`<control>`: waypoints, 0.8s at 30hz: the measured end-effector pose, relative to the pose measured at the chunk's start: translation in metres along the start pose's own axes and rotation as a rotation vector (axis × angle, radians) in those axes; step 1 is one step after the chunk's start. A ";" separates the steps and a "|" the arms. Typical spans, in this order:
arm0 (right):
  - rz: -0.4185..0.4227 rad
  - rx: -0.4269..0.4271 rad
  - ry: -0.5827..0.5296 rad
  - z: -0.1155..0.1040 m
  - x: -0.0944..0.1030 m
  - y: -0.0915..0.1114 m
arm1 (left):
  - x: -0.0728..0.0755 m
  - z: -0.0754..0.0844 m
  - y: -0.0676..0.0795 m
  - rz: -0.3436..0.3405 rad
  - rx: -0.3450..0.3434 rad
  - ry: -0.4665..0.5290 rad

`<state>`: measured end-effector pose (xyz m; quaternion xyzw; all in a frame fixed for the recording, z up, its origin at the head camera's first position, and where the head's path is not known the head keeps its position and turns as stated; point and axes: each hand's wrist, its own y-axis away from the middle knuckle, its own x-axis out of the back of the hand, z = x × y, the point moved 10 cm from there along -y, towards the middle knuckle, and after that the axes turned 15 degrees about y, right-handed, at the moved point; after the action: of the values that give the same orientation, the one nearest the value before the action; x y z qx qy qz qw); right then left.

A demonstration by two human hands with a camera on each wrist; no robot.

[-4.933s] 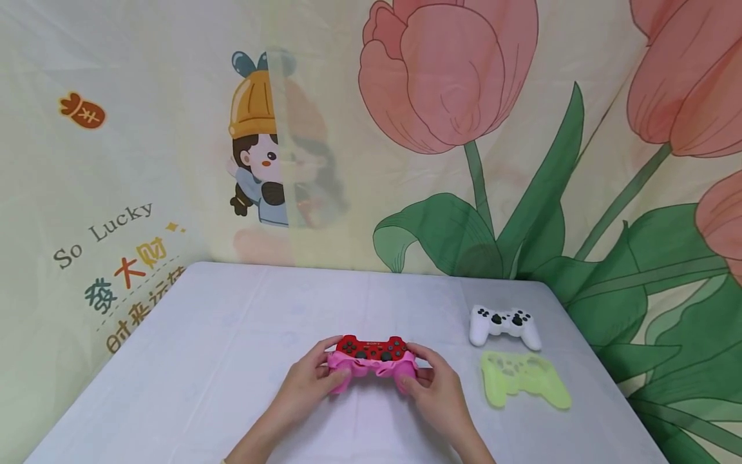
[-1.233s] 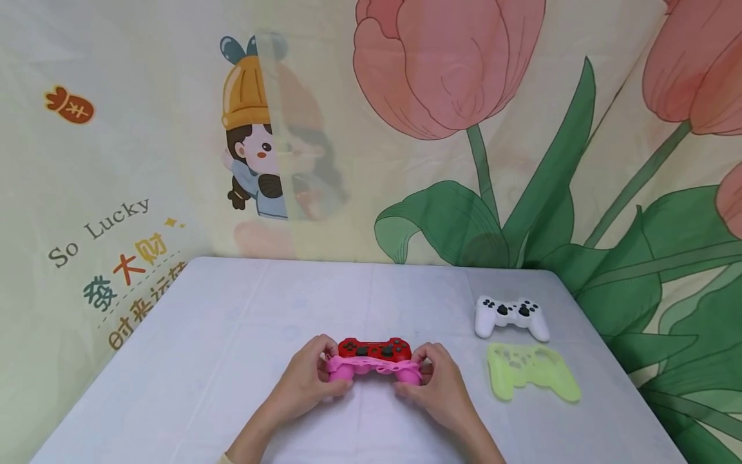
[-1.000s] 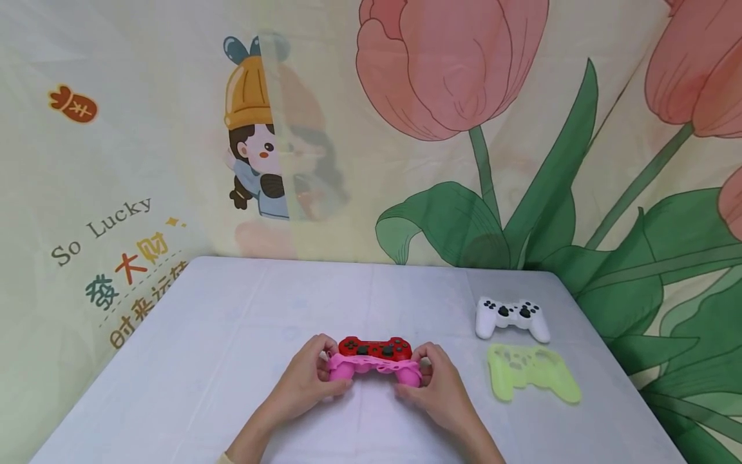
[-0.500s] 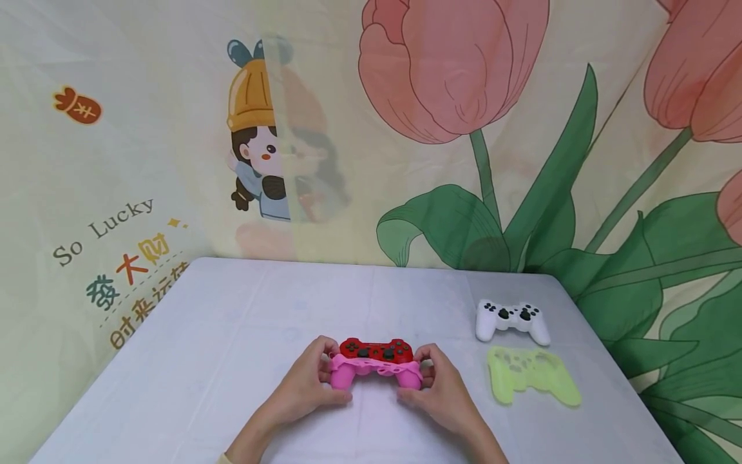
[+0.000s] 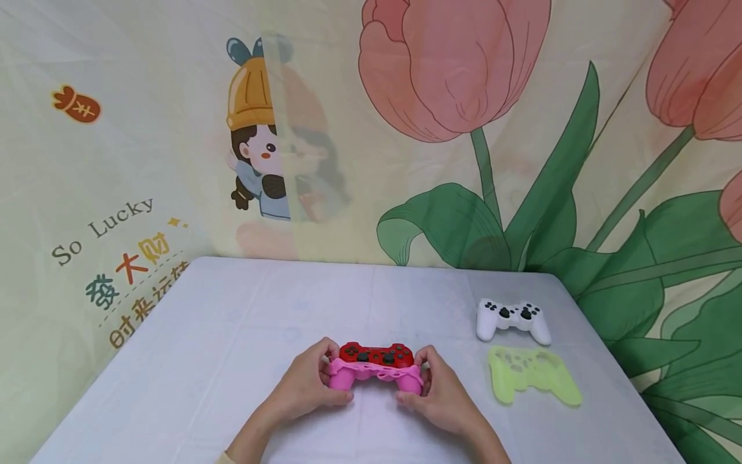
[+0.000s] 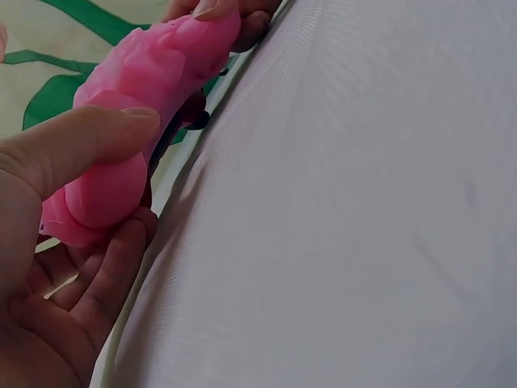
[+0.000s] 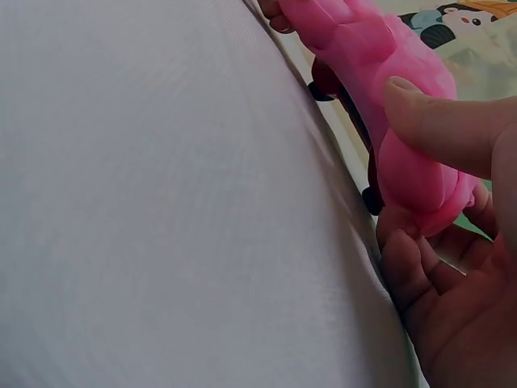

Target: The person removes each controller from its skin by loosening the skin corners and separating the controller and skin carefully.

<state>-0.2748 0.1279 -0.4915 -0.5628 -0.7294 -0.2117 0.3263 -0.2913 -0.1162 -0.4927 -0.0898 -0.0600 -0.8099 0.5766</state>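
A red game controller (image 5: 377,353) sits partly inside a pink silicone cover (image 5: 343,379), just above the table in the head view. The cover wraps both handles, while the red face with its buttons and sticks is bare. My left hand (image 5: 304,385) grips the left handle, thumb at its lower end and fingers curled around the side. The right handle is held the same way by my right hand (image 5: 442,396). In the left wrist view the thumb presses on the bulging pink cover (image 6: 113,194); the right wrist view shows the other thumb on the cover (image 7: 412,174).
To the right on the white table (image 5: 243,322) lies a white game controller (image 5: 514,314). In front of it is a flat, pale green controller cover (image 5: 530,375) with cut-out holes. A printed cloth (image 5: 324,245) with tulips hangs behind the table.
Since the earliest frame, the cover's upper edge has changed from ragged folds to a smoother band below the sticks, and both hands have shifted their fingers. In the last second the controller has lowered slightly.
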 end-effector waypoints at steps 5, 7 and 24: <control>-0.013 0.017 0.011 -0.001 0.000 0.001 | -0.001 0.000 0.000 -0.010 0.005 -0.035; -0.011 0.020 0.013 -0.002 0.000 0.001 | -0.001 0.000 0.000 -0.009 0.005 -0.042; 0.018 0.034 0.052 -0.004 0.002 0.001 | -0.003 -0.004 0.000 -0.010 0.036 -0.021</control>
<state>-0.2727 0.1270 -0.4867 -0.5581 -0.7190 -0.2107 0.3565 -0.2905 -0.1139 -0.4973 -0.0877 -0.0809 -0.8106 0.5733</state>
